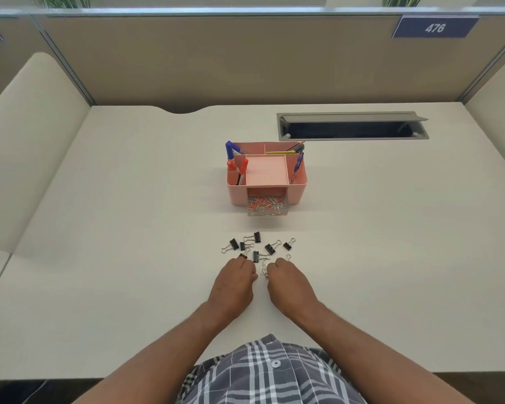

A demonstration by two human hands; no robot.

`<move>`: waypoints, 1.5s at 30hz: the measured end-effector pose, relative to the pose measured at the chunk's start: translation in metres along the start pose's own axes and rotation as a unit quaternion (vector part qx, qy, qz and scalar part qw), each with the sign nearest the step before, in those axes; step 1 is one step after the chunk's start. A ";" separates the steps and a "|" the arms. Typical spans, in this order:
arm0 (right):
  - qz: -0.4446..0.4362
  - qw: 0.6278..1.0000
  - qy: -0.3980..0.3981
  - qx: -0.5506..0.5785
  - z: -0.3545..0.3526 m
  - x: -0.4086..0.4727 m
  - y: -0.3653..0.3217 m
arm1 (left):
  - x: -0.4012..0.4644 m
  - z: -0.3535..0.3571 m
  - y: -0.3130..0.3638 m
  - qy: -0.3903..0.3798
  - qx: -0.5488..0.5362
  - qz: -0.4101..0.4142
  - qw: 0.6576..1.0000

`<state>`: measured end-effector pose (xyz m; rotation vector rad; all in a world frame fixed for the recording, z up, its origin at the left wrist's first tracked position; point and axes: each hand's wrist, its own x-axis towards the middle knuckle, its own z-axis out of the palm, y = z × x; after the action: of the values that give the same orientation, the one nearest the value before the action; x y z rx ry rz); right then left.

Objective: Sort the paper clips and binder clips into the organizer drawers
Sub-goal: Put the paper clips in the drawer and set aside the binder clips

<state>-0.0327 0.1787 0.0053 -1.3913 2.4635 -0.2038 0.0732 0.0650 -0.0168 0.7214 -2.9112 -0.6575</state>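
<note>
Down on the desk [99, 258], both hands rest knuckles-up, close together. The left hand [234, 282] has its fingers curled under; whether they pinch anything I cannot tell, though its fingertips touch a black binder clip [243, 256]. The right hand [289, 282] is likewise curled, its fingertips at a small bunch of paper clips [264, 269] lying in the gap between the two hands; a firm grip cannot be made out. Just beyond the fingertips, more binder clips [256, 246] are scattered in a loose cluster. Farther ahead of the hands stands a pink organizer [296, 189], pens and markers [242, 169] upright in its compartments. Its clear drawer [267, 206] is pulled out toward the hands and holds orange and silver paper clips. Beyond the organizer, off to the right, a grey cable hatch [352, 126] is set in the desk.
</note>
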 end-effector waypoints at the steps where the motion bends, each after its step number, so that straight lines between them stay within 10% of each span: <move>1: -0.001 1.000 0.001 0.002 0.000 0.000 -0.001 | 0.000 0.000 0.000 0.002 -0.005 -0.001 1.000; 45: 0.020 0.970 0.157 0.184 -0.093 0.072 0.020 | 0.079 -0.064 0.017 0.157 -0.162 -0.001 0.974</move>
<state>-0.1147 0.1251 0.0733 -1.2222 2.5166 -0.8839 0.0067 0.0177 0.0455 0.7114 -2.4398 -0.8976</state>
